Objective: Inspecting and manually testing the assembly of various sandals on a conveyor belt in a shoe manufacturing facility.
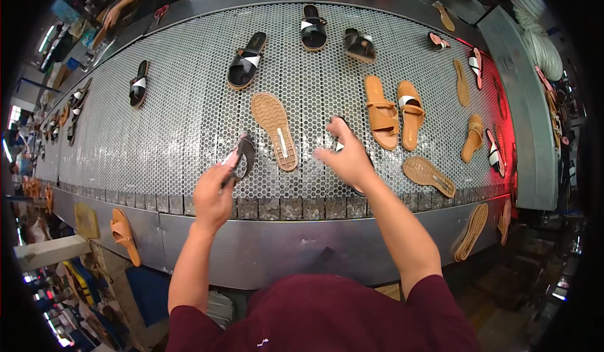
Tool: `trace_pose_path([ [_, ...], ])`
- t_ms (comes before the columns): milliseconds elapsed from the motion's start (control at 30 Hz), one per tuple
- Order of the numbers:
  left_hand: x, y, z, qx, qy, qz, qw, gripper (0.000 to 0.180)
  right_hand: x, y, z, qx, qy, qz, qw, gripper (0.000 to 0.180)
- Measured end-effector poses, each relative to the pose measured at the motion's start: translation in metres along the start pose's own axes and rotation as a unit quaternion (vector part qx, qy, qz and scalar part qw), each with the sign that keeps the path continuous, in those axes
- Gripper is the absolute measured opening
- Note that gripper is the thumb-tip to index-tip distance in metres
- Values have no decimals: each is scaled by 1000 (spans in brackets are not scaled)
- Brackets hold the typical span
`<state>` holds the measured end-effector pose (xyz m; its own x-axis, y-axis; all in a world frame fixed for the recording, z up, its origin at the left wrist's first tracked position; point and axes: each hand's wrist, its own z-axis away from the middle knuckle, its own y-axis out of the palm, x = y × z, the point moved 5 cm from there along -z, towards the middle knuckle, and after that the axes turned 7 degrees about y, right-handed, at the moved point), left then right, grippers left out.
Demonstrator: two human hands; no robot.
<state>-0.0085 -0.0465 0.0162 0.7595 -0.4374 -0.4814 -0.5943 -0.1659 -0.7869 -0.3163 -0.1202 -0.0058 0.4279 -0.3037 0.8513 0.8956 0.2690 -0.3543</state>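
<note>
My left hand [212,195] grips a black sandal upper [243,157] with a pale strap, held just above the perforated metal conveyor [189,119]. My right hand [346,156] hovers over the belt with fingers spread, covering most of a black sandal [338,143] beneath it. Whether it touches that sandal I cannot tell. Between my hands lies a tan sole [275,129], tread side up.
Two tan sandals [391,113] lie right of my right hand, another upturned sole [428,175] beyond. Black-and-white sandals [246,61] sit farther up the belt, more footwear at the right edge. Other people's hands [113,15] work at the far side. Soles hang on the front rail [124,235].
</note>
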Motion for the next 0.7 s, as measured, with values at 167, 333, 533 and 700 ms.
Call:
trace_pose_path([
  [167, -17, -27, -32, 157, -213, 452, 852, 18, 29, 37, 67, 112, -237, 164, 951, 102],
  [333, -20, 67, -49, 212, -220, 668, 679, 42, -37, 42, 115, 267, 63, -109, 956, 28],
  [533, 134, 158, -126, 78, -215, -90, 969, 80, -145, -11, 195, 137, 195, 54, 970, 35],
  [700, 137, 182, -154, 198, -331, -182, 905, 93, -216, -21, 255, 51, 286, 71, 954, 31],
])
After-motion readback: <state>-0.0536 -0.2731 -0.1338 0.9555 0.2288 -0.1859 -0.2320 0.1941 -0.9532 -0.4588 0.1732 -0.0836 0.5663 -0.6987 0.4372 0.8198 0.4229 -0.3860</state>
